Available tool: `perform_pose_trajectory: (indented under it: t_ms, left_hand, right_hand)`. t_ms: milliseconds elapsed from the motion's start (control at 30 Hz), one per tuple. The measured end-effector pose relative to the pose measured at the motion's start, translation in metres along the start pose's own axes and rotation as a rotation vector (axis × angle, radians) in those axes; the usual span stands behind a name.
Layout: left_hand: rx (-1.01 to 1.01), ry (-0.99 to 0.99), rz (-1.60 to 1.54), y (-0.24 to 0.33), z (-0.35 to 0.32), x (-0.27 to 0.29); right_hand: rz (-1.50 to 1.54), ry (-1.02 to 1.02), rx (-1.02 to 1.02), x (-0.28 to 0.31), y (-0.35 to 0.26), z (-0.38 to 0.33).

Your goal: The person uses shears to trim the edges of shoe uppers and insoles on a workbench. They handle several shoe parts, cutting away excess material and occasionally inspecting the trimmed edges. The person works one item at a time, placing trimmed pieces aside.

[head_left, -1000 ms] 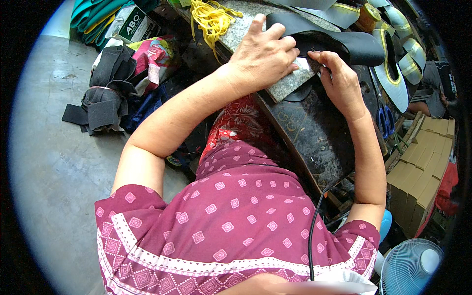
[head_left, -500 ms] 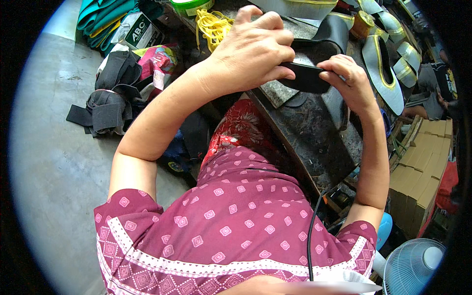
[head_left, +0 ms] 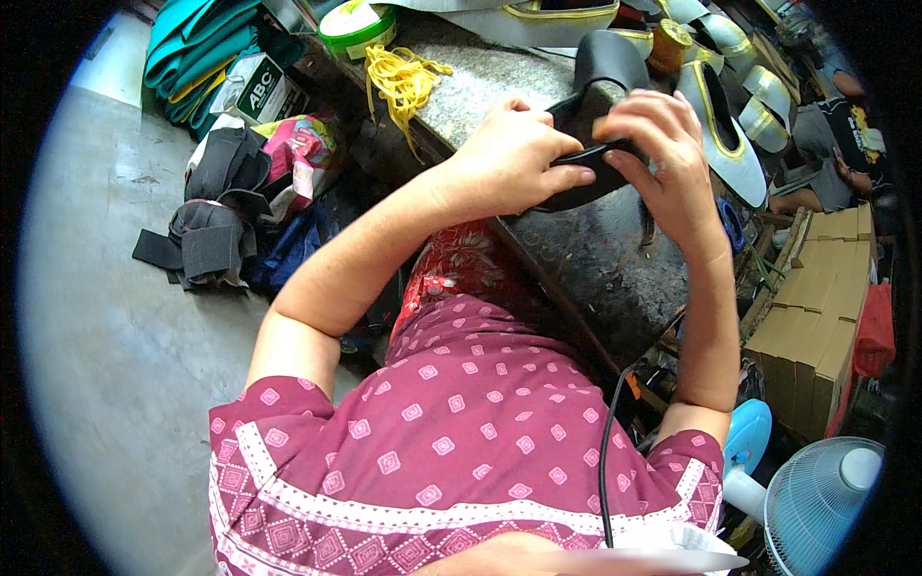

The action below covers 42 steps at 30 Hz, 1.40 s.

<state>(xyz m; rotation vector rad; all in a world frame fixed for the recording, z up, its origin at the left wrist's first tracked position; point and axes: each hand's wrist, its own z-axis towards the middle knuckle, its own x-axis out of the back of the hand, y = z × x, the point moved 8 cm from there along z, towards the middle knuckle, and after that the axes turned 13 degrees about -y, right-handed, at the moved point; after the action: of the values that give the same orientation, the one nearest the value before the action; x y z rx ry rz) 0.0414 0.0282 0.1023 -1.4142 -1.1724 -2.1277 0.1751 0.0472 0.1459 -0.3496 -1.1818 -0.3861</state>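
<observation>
Black shoe upper (head_left: 600,115), a curved piece of dark material with a raised heel end, was held over the grey stone tabletop (head_left: 519,86), just above its near edge where the surface turned dark and stained. The left hand (head_left: 514,158) was clamped round the near side of the piece, fingers wrapped over the top and thumb underneath, while the right hand (head_left: 663,158) gripped its far side, fingertips curled tightly along the rim as if pressing or folding the edge. Both hands were therefore closed on the same piece, close together, almost touching. Judged from this pose, the step in hand looked like shaping or checking the edge of the piece, somewhere in the middle of the work rather than at its start; a next move would seem to call for a steady hold by the left hand while the right worked along the rim with small, even pressure, keeping the piece from twisting. Relative to the shoe upper, a tangle of yellow cord (head_left: 403,82) lay to the left on the tabletop, and a green round tin (head_left: 355,24) stood beyond that. To the right of the upper lay several pale shoe pieces with yellow trim (head_left: 720,134). Below and left, on the floor, sat a heap of black fabric scraps (head_left: 206,230); stacked cardboard boxes (head_left: 816,317) and a small fan (head_left: 816,499) stood lower right.
</observation>
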Motion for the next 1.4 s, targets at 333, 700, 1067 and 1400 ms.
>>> perform_pose_trajectory:
  t_ms: [333,700,1067,1400]
  left_hand:
    - [-0.165,-0.068,-0.200,0.048,-0.036,-0.031]
    - [0.071,0.392,-1.053,-0.015,-0.032,-0.038]
    - [0.127,0.264,-1.665,-0.042,-0.017,-0.039]
    - [-0.402,0.726,0.131,-0.020,-0.006,0.152]
  right_hand:
    - [1.817,0.134,-0.598,-0.085,0.018,-0.060]
    - [1.983,0.410,-0.506,-0.061,0.013,-0.042]
    - [1.459,0.307,-0.744,-0.065,0.045,-0.059]
    - [0.378,0.451,-0.173,0.065,0.109,0.012]
